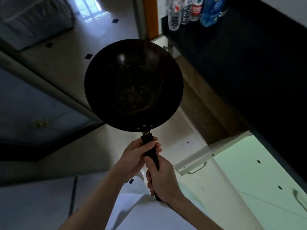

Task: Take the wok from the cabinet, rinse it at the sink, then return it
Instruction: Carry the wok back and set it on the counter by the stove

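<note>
Fingers (155, 145) of both our hands are curled tight round the long black handle (150, 151). Our left hand (136, 155) is nearer the wok (132, 83) and our right hand (163, 178) is behind it at the handle's end, so the wok hangs out in the air in front of us, over the floor (69, 52). Biggest thing first: the dark counter (249, 55) runs along to the right of the wok, and if we swing round too fast the wok's rim could bang its edge. Just right of the wok, the cabinet (207, 100) is open, and its pale door (194, 161) sticks out to the right of the handle; we think an arm or hip could bump it and jolt the wok. The wok looks heavy and sits far from our hands, so it may tip down if our grip gets loose. Past the wok's far right side some plastic bottles (191, 10) are on the counter, and a wide swing could knock them over. Smallest of all, brown bits (132, 95) sit in the wok's middle, and a quick rinse might not wash them off.
</note>
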A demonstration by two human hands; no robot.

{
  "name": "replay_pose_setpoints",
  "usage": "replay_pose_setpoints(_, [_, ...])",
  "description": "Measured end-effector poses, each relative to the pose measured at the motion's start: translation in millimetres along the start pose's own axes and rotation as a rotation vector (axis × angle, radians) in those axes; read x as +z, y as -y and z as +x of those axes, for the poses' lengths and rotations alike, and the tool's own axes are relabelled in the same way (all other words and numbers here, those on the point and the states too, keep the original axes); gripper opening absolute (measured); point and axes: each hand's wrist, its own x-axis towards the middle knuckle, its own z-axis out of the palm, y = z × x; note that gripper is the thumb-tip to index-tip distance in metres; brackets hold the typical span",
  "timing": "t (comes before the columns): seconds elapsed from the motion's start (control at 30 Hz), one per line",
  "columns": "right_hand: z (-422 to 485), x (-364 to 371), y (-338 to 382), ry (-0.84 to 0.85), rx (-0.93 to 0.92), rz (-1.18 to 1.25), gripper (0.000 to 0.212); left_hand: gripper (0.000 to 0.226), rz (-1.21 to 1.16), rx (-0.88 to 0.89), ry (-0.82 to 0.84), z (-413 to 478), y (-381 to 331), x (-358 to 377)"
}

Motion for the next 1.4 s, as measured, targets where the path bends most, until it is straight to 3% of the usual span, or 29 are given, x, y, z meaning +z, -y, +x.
replay_pose_setpoints(0.4, [102, 27, 58, -0.502, 0.076, 0.067, 0.029, 0.032, 0.212, -0.294, 0.409, 123, -108, 11])
replay_pose_setpoints(0.57, [129, 41, 83, -0.635, 0.122, 0.307, 0.026, 0.028, 0.325, -0.351, 0.558, 156, -139, 20])
replay_pose_setpoints(0.77, [149, 31, 97, -0.78, 0.105, 0.323, 0.022, 0.028, 0.463, -0.417, 0.682, 183, -154, 48])
replay_pose_setpoints(1.0, [179, -7, 111, -0.896, 0.075, 0.416, 0.029, 0.028, 0.56, -0.476, 0.742, 225, -160, 95])
replay_pose_setpoints(1.4, [245, -146, 129, -0.956, 0.062, 0.419, 0.029, 0.024, 0.626, -0.496, 0.757, 322, -169, 223])
